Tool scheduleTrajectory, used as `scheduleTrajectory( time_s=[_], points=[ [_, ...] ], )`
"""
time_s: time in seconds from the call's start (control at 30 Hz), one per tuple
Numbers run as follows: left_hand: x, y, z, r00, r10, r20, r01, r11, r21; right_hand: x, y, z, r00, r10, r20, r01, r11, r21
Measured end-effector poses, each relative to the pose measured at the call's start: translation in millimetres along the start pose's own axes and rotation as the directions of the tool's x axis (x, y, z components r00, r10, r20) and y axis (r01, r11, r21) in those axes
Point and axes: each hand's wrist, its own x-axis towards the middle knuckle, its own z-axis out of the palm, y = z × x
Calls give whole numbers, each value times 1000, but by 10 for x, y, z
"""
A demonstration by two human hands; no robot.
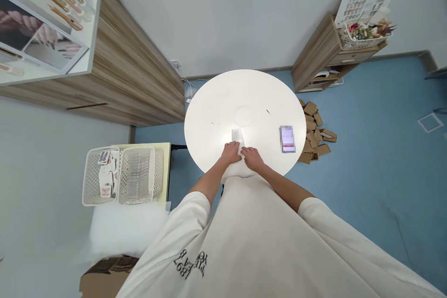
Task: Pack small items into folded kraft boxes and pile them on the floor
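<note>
A round white table [216, 102] stands in front of me. At its near edge lies a small white flat packet [238, 138]. My left hand [231, 152] grips the packet's near left side. My right hand [252, 157] rests against its near right side, fingers on it. Both hands sit close together, almost touching. Part of the packet is hidden under my fingers. A phone with a lit screen [287, 139] lies on the table to the right of my hands.
Two white mesh baskets [120, 175] sit on a low yellow stand at my left, one with small packets. Several brown cardboard boxes [314, 134] lie on the blue floor right of the table. Wooden cabinets [139, 84] line the wall.
</note>
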Motion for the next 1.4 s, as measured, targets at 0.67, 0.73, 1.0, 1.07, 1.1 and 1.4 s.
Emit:
scheduleTrajectory(
  time_s=[0.67,0.73,1.0,1.07,1.1,1.4],
  points=[
    [-684,-137,198,957,-234,-174,184,947,-263,842,-76,-227,992,123,-1,-122,992,44],
    [-717,-147,222,970,-194,-145,167,969,-181,945,-57,-169,989,147,-1,-146,987,62],
    [-564,-123,273,999,-41,-1,41,999,29,872,-62,-42,963,262,-55,-245,946,211],
    [-522,-117,272,998,-51,26,50,998,36,751,-94,4,962,263,-69,-241,941,239],
    [-511,-117,272,998,-55,33,53,998,37,693,-115,33,963,259,-73,-234,939,250],
    [-609,-375,193,992,-125,-1,125,992,-10,696,-381,224,957,282,-73,-237,900,365]
  ],
)
